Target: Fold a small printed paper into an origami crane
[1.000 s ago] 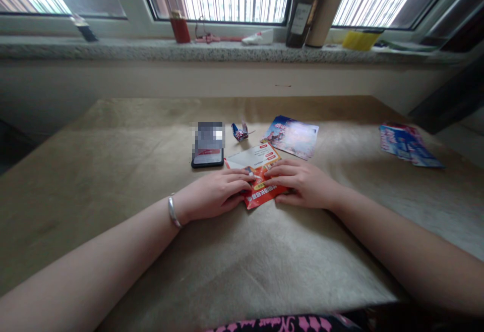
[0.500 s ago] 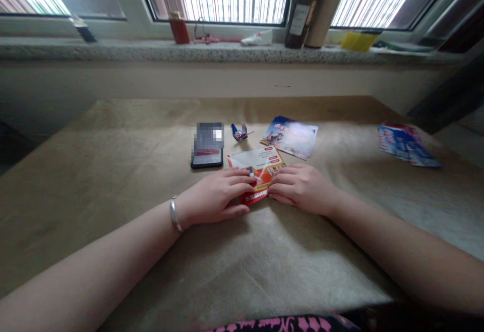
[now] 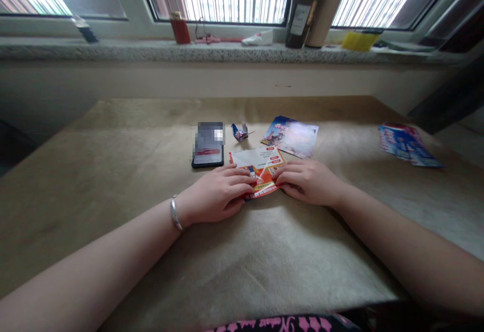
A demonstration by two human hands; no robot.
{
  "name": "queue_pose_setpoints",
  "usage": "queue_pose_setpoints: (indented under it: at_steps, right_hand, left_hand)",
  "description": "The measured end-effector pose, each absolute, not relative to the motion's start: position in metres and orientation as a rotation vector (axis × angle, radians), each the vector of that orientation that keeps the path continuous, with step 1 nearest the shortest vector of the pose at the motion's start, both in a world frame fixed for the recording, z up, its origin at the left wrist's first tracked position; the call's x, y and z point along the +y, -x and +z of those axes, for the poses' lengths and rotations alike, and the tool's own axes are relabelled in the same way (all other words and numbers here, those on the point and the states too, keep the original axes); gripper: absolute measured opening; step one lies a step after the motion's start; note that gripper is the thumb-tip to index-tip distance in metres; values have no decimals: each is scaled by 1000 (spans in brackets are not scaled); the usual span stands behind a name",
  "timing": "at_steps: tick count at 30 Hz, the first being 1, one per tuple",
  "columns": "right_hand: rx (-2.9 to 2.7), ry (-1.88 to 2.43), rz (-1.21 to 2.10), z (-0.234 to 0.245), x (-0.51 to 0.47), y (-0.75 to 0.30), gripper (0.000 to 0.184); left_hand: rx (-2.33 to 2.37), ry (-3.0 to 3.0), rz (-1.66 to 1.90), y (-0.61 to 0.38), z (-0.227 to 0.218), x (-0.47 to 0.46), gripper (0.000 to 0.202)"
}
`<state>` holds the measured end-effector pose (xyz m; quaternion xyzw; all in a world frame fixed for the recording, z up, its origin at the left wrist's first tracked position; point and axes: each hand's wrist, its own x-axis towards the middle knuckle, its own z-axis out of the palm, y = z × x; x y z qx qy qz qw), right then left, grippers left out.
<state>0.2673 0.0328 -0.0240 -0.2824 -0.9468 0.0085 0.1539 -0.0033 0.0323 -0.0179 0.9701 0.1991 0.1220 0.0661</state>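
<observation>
A red and white printed paper sheet [image 3: 260,167] lies on the table in front of me, partly folded. My left hand [image 3: 216,195], with a silver bangle on the wrist, pinches its left side between curled fingers and thumb. My right hand [image 3: 308,182] grips the sheet's right edge in the same way. The near part of the paper is hidden under my fingers.
A black phone [image 3: 207,144] lies just left of the sheet. A small folded paper crane [image 3: 240,131] and a blue picture card [image 3: 292,136] lie behind it. More blue leaflets [image 3: 406,144] rest at the far right. The windowsill [image 3: 113,49] holds a red can [image 3: 180,28] and jars.
Both hands have folded the sheet's near red part up and away, so less of the red shows. My right hand has moved slightly farther from me.
</observation>
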Motion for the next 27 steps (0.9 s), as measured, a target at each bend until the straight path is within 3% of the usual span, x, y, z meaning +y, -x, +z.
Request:
queue_pose_setpoints:
  at_steps: [7, 17, 27]
  right_hand:
    - [-2697, 685, 34, -22, 20, -259, 21]
    - [-2770, 714, 245, -6, 5, -244, 18]
    - [-2867, 897, 403, 23, -14, -240, 22]
  left_hand:
    - [655, -3008, 268, 6, -9, 27, 41]
    - [978, -3139, 123, 16, -2, 17, 36]
    - [1360, -2939, 54, -4, 17, -50, 36]
